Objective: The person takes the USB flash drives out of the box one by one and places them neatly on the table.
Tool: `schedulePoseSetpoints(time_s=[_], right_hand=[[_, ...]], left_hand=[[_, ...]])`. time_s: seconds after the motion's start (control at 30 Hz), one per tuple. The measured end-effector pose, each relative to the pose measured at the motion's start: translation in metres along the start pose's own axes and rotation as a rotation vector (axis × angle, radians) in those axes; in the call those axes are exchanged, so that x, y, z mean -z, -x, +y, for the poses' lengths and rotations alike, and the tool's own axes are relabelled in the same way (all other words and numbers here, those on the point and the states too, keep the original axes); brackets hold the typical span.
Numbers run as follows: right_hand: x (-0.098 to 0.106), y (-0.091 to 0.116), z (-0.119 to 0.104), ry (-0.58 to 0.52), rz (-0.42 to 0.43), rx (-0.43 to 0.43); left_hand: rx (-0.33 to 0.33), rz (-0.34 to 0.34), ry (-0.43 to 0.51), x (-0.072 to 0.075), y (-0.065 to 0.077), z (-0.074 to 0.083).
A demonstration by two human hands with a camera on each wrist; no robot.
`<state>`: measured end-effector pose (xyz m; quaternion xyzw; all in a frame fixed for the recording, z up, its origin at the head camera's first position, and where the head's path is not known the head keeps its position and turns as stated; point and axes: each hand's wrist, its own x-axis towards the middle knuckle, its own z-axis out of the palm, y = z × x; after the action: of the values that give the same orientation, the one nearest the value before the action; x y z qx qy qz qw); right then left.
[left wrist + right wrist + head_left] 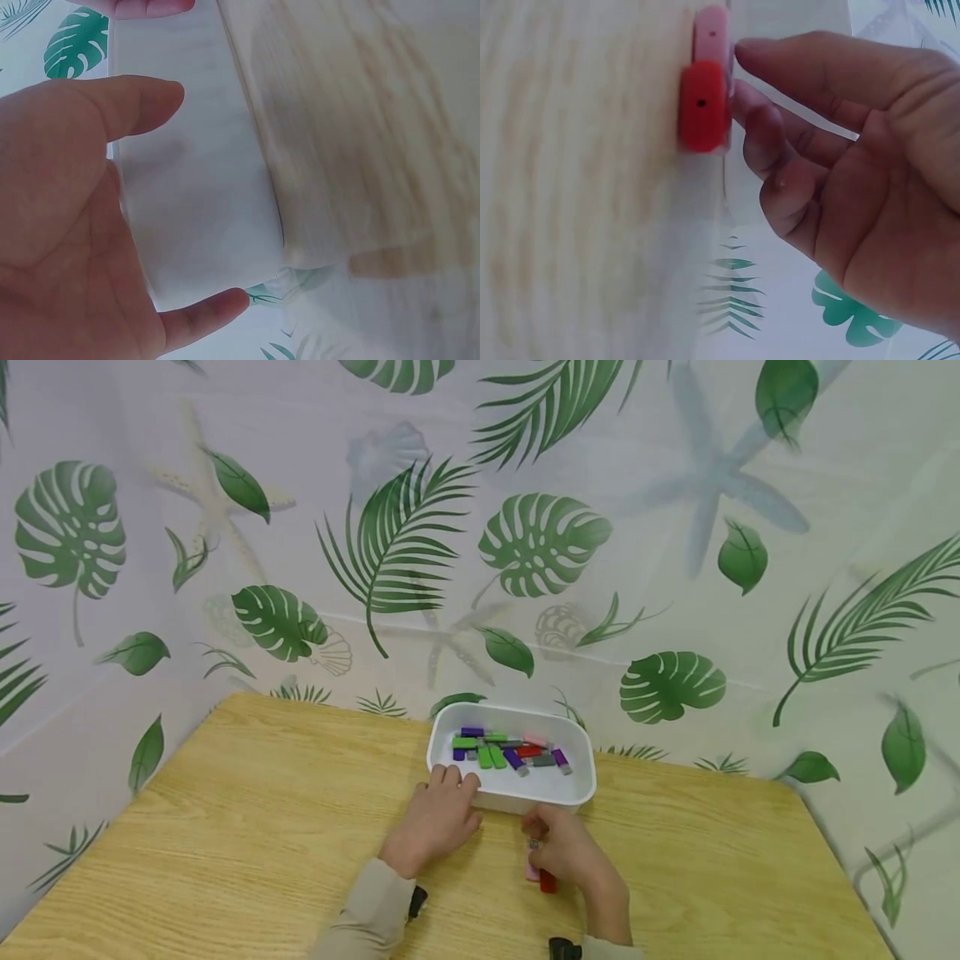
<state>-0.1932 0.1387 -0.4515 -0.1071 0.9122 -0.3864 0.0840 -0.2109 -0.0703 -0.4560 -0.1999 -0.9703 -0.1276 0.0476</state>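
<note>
A white plastic tub [486, 800] holds several USB flash drives in green, purple, red, grey and pink. At its near left corner my left hand [441, 817] grips the rim. The left wrist view shows that thumb against the tub's outer wall [202, 187]. In front of the tub, a pink USB flash drive [532, 870] and a red USB flash drive [548, 882] lie side by side on the table. My right hand [570, 852] hovers over their far ends, thumb and bent fingers apart. Whether a fingertip touches the pink drive [712, 34] is hard to tell.
The wood-grain table [300, 827] ends just behind the tub. A leaf-printed cloth [450, 543] hangs beyond it. Black wrist straps [564, 948] show by the sleeves.
</note>
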Motion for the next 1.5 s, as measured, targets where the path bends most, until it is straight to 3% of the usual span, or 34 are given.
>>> schedulePoseSetpoints(time_s=[0.4, 0.5, 0.73, 1.03, 1.17, 1.33, 1.5], right_hand=[[0.019, 0.009, -0.024, 0.006, -0.067, -0.100], [0.024, 0.014, -0.031, 0.003, -0.017, -0.087], [0.032, 0.007, -0.038, 0.033, 0.145, 0.030], [0.031, -0.004, -0.040, 0.039, 0.257, 0.109], [0.033, -0.011, -0.046, 0.039, 0.287, 0.141], [0.036, -0.021, -0.051, 0.091, 0.246, 0.163], [0.039, -0.040, -0.051, 0.273, 0.141, 0.211]], left_hand=[[0.005, -0.021, 0.011, 0.002, -0.001, 0.000], [0.006, -0.026, 0.011, 0.001, 0.000, 0.000], [0.000, -0.014, 0.008, 0.002, -0.001, -0.003], [0.000, -0.028, 0.013, 0.000, -0.002, -0.002], [-0.004, -0.002, 0.011, -0.001, -0.003, -0.001], [-0.005, 0.009, 0.006, -0.001, -0.004, -0.001], [0.000, -0.011, 0.006, -0.002, -0.002, -0.001]])
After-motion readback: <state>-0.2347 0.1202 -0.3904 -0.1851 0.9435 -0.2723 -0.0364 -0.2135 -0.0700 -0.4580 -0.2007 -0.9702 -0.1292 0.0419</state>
